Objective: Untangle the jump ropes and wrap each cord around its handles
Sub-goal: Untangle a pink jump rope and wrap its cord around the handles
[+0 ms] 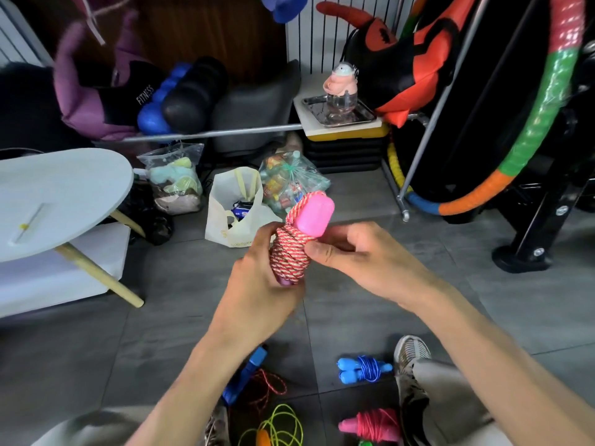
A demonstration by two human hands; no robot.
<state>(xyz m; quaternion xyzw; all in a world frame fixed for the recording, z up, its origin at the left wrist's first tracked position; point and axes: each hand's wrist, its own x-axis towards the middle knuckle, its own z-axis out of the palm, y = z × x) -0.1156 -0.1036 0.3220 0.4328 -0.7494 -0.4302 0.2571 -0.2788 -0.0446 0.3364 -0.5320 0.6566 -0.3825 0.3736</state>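
Left hand fingers curled round the pink handles, which are bundled in red-white cord and held up mid-frame above the floor. Right hand pinches the cord at the bundle's side. On the floor: wrapped blue rope, wrapped pink rope, loose blue-handled rope, loose yellow-green cord.

You're in a cluttered home gym or storage corner: foam rollers, a segmented hula hoop, an inflatable punching bag, tiled floor.
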